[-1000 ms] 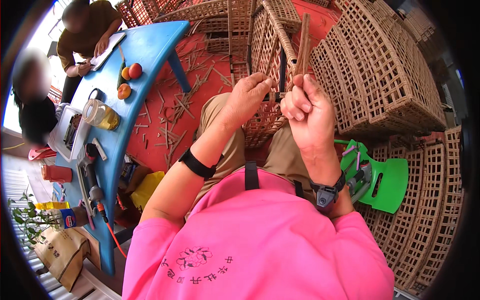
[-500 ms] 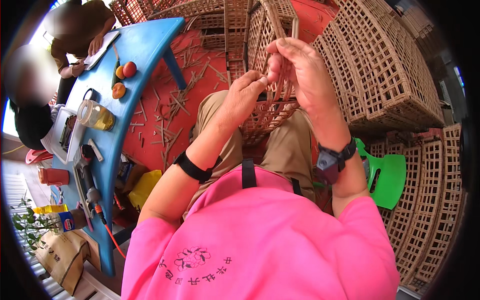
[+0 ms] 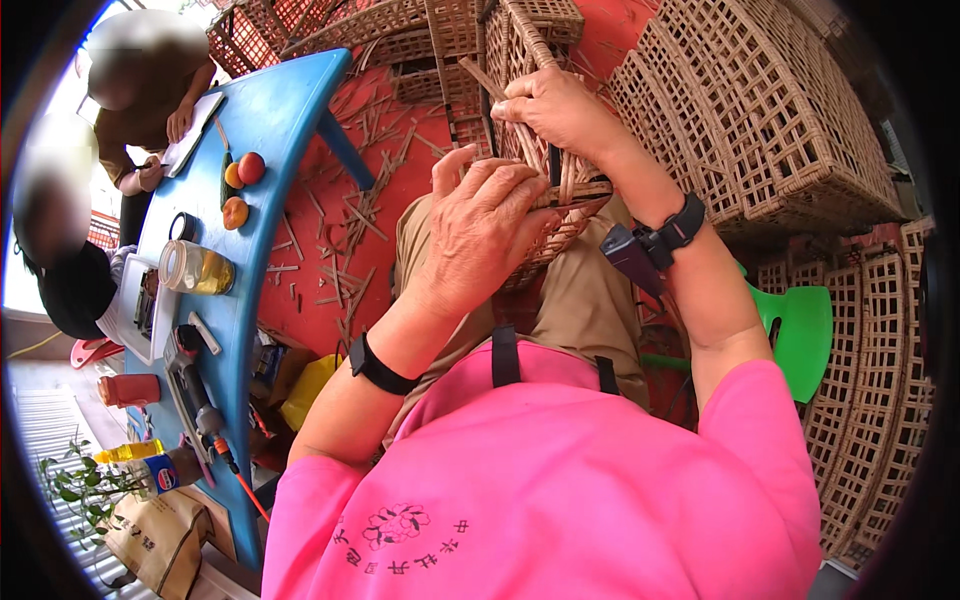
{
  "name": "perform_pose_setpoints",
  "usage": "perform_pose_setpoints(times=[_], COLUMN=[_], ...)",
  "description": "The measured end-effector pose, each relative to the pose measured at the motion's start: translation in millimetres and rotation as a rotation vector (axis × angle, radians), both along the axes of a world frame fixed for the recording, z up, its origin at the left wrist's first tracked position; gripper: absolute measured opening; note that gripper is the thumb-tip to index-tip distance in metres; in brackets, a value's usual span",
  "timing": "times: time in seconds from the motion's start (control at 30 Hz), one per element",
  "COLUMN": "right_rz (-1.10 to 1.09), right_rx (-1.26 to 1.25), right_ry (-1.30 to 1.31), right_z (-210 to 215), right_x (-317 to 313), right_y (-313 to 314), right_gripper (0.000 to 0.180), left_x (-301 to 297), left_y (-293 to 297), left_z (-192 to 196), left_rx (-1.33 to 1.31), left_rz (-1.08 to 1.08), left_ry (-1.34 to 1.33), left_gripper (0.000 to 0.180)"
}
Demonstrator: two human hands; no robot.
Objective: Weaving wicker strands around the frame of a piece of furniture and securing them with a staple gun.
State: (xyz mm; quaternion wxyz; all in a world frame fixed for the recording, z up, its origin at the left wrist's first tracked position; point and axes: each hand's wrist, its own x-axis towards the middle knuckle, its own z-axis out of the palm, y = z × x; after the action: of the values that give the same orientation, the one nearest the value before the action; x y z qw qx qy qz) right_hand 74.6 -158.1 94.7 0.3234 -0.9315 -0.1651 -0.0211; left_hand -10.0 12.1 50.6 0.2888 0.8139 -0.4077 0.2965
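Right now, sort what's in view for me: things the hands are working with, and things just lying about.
In hand:
- strip, at the fingertips of the right hand
- woven basket, by the left hand

Lying about:
- loose strips on the floor
- round fruit and glass jar, on the blue table

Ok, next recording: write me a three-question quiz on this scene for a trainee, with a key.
1. True or false: the glass jar is on the blue table.
2. What does the right hand hold?
a) a pen
b) a brown strip
c) a fruit
3. What colour is the plastic chair to the person's right?

Key: 1. true; 2. b; 3. green.
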Motion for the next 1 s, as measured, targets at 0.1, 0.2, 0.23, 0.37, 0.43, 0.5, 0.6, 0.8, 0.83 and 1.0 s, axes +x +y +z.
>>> perform_pose_setpoints(times=[0.1,0.2,0.23,0.37,0.43,0.5,0.6,0.8,0.83,1.0], right_rz=[-0.076,-0.135,-0.062,-0.104,-0.117,-0.126,-0.176,-0.234,-0.23,-0.289], right_rx=[0.211,0.315,0.558,0.765,0.706,0.647,0.666,0.261,0.259,0.39], right_ry=[-0.247,-0.58,-0.596,-0.534,-0.388,-0.243,-0.089,-0.131,-0.133,-0.035], right_z=[-8.0,14.1,20.7,21.9,8.1,-15.9,-42.3,-52.6,-53.1,-59.0], right_x=[-2.0,-30.8,-43.9,-114.7,-142.4,-157.5,-165.1,-165.3,-166.3,-166.6], right_y=[-3.0,-8.9,-9.9,-9.7,-12.4,-10.5,-9.1,-2.3,-0.5,5.3], right_gripper=[0.033,0.046,0.041,0.03,0.024,0.017,0.015,0.024,0.024,0.027], left_x=[4.8,6.6,7.6,16.4,21.9,26.3,33.7,49.1,47.7,51.8], left_y=[-2.9,-1.6,-0.4,4.5,4.0,2.9,-3.1,2.3,1.8,1.9], left_z=[0.5,12.6,15.8,23.9,26.4,27.5,32.6,25.1,26.9,14.6], left_rx=[0.006,0.118,0.118,0.171,0.162,0.143,0.111,0.06,0.045,-0.033], left_rz=[-0.061,-0.082,-0.081,-0.167,-0.22,-0.242,-0.261,-0.452,-0.432,-0.464], left_ry=[0.045,0.056,0.057,0.298,0.365,0.535,0.785,1.212,1.263,1.277], left_gripper=[0.028,0.026,0.026,0.029,0.03,0.032,0.032,0.034,0.034,0.04])
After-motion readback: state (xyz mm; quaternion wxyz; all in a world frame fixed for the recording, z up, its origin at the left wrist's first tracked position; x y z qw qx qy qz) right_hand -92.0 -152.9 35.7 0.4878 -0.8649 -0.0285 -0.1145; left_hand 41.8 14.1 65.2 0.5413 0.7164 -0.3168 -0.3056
